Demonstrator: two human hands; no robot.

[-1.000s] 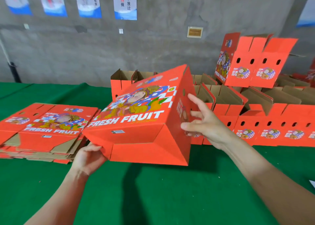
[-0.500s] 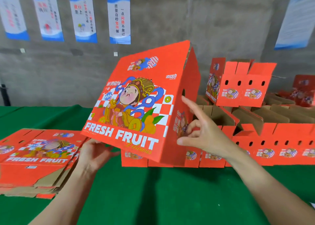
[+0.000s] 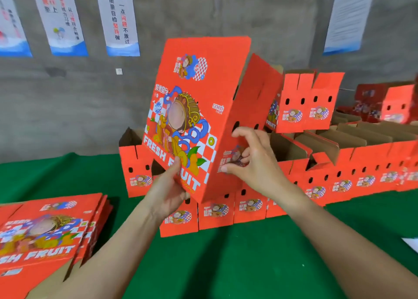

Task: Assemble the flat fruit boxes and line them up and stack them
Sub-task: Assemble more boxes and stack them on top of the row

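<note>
Red printed cardboard fruit box [image 3: 199,108] is hanging tilted in the air above the green-covered table [image 3: 226,264], just in front of the row of assembled red boxes [image 3: 339,176]. Left hand [image 3: 168,192] is pinching its lower edge, thumb on the printed face. Right hand [image 3: 255,160] is touching the side panel with half-bent fingertips, grip loose.
</note>
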